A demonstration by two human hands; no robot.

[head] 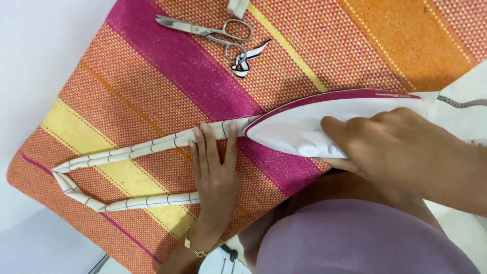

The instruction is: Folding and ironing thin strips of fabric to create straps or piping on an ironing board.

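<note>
A narrow cream fabric strip (122,151) with thin dark lines lies folded in a loop on the striped orange, pink and yellow ironing board (152,76). My left hand (215,172) rests flat on the board, its fingertips pressing the strip just in front of the iron's tip. My right hand (406,152) grips the handle of a white and magenta iron (304,124), whose pointed nose sits on the strip and points left.
Steel scissors (213,31) lie at the board's far side, with a small black-and-white fabric scrap (243,63) beside their handles. A patterned iron cord (461,104) trails off right. The board's edge runs along the left, over a pale floor.
</note>
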